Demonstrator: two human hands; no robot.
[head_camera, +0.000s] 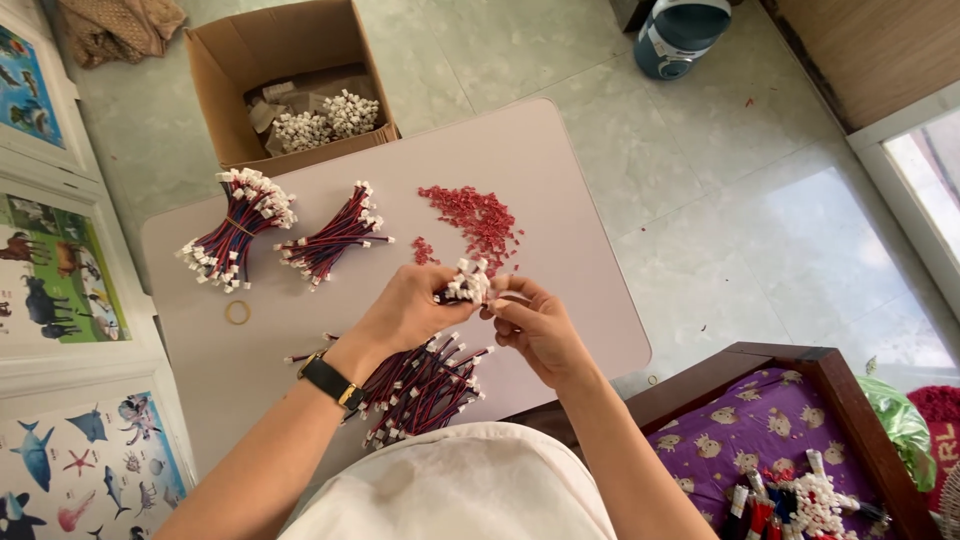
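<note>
Two banded wire bundles (236, 228) done, loose wires (425, 385) left on the bench (560, 200).
My left hand (410, 310) grips a wire bunch (465, 283); my right hand (535, 325) pinches its connectors.

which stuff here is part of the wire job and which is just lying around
In use: left hand holding wire bundle; right hand; red pieces pile; loose wires; two banded bundles; rubber band.

Lying about: cardboard box; blue container; animal posters; purple cushion.
</note>
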